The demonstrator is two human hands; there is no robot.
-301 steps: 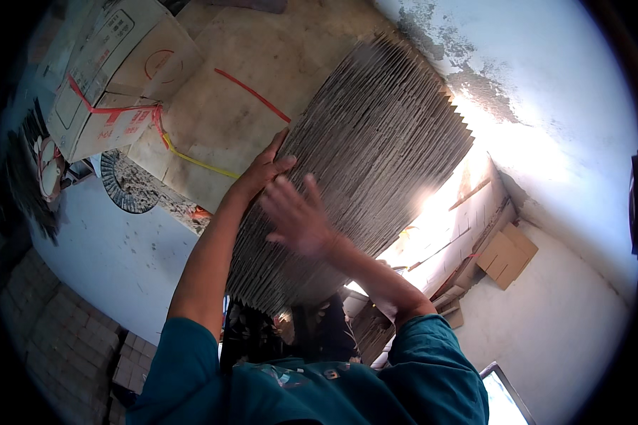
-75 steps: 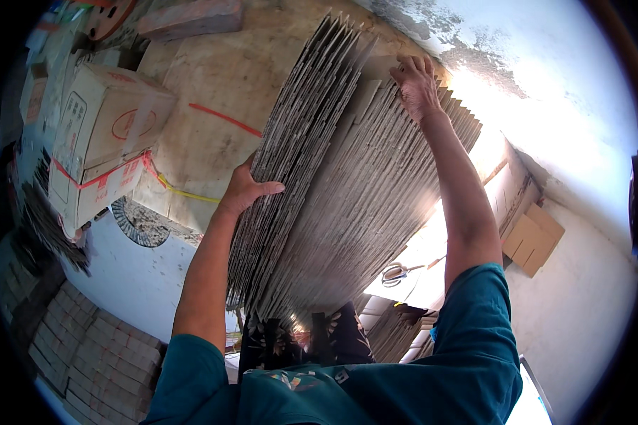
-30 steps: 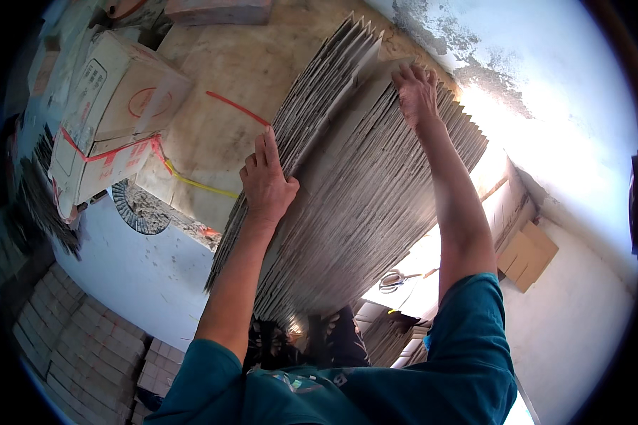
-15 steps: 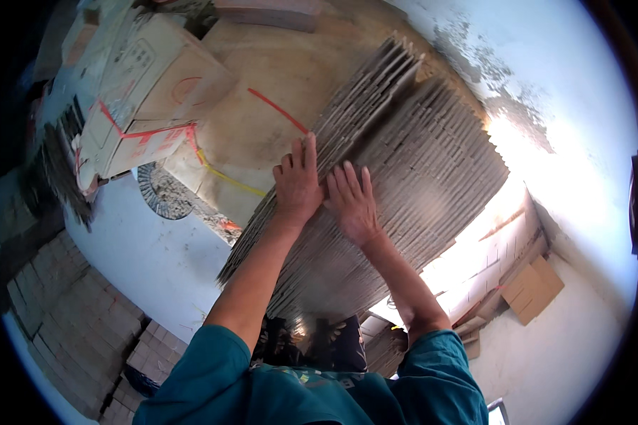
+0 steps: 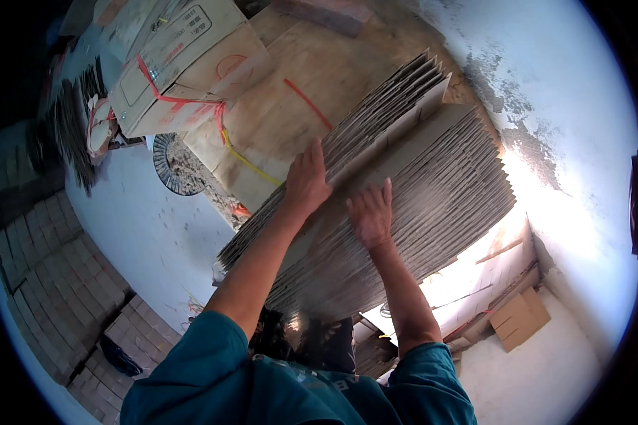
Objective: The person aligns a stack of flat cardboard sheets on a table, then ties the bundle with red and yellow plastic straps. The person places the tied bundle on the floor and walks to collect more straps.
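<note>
A thick row of folded cardboard sheets, packed on edge, stands before me, parted by a lengthwise gap into a narrow left bunch (image 5: 386,106) and a wider right bunch (image 5: 446,184). A broad flat face of cardboard shows inside the gap. My left hand (image 5: 308,180) rests on the left bunch beside the gap, fingers extended over the sheet edges, thumb side toward the gap. On the right bunch lies my right hand (image 5: 372,216), palm down with its fingers apart. Neither hand is closed around a sheet that I can see.
Beyond the row lies a large brown board (image 5: 276,120) with red and yellow straps. A strapped carton (image 5: 198,78) stands far left. Bundled cardboard stacks (image 5: 57,283) fill the lower left. A stained white wall (image 5: 546,85) bounds the right, with a loose cardboard piece (image 5: 519,319) nearby.
The gap between the two bunches has widened, exposing a flat cardboard face. My hands, close together before, have moved apart, each on its own side. The view has shifted slightly.
</note>
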